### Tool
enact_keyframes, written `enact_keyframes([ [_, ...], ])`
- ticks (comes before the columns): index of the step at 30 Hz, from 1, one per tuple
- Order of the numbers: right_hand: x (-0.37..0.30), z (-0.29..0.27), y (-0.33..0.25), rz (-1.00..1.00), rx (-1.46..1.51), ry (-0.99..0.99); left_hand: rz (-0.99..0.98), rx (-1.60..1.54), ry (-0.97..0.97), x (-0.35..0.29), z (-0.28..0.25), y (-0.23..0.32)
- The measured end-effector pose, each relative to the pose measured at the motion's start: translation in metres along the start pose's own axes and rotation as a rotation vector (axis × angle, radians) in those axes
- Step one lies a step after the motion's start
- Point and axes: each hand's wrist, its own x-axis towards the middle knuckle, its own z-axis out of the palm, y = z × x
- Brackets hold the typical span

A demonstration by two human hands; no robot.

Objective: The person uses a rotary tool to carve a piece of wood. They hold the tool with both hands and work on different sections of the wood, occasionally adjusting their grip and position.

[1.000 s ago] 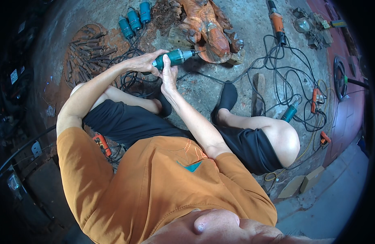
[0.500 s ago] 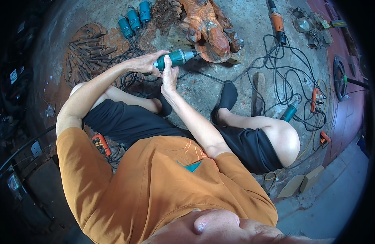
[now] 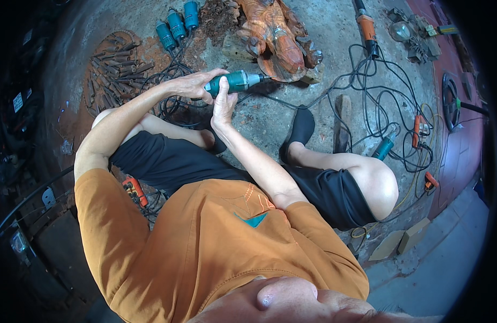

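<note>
A teal die grinder [image 3: 239, 81] with a silver-grey nose lies level in both my hands. My left hand [image 3: 193, 85] wraps its rear end. My right hand [image 3: 224, 105] grips the body from the near side, thumb lying along the top. The thin bit points right, at the near rounded edge of a reddish-brown wood carving [image 3: 285, 48]. Whether the bit touches the wood I cannot tell. Blocks of wood [image 3: 312, 76] show under the carving.
Several teal power tools [image 3: 176, 26] stand at the far left, near a round tray of chisels [image 3: 114, 70]. An orange grinder [image 3: 368, 31] lies far right. Black cords [image 3: 361, 91] tangle across the floor, by an orange power strip [image 3: 418, 132] and another teal tool [image 3: 385, 146].
The die grinder's nose has shifted slightly right and down, toward the carving's near edge. Both hands keep the same hold and have moved with it a little.
</note>
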Motion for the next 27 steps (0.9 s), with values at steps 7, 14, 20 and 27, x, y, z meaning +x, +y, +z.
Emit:
enact_keyframes([
  [7,-0.004,-0.004,0.004,-0.011,-0.028,0.005,0.078,0.038,-0.003,0.0,0.003,0.0],
  [14,0.0,-0.005,-0.001,0.01,0.016,-0.028,0.042,0.037,0.018,0.001,0.002,0.002],
  [20,-0.002,-0.003,-0.007,0.003,-0.002,-0.025,0.02,0.013,0.018,0.003,0.003,-0.003],
  [27,-0.003,-0.006,-0.007,0.031,0.001,0.001,0.119,0.067,0.027,0.006,0.004,0.0],
])
